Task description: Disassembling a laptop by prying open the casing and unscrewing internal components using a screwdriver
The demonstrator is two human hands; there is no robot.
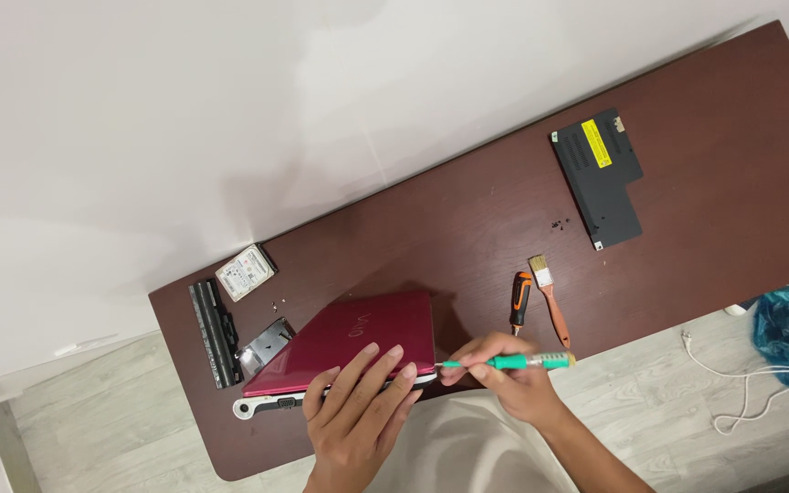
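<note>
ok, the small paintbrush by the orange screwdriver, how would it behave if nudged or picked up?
The paintbrush looks slim, so probably light. Its flat bristle head likely stops it rolling, unlike the round-handled orange screwdriver beside it. On the smooth table it would probably slide easily.

The laptop (344, 351) lid is glossy red plastic; the tabletop (705, 173) a smooth dark wood finish — perhaps laminate. The screwdriver (509, 362) has a translucent green plastic handle — the brush (548, 297), wood.
</note>
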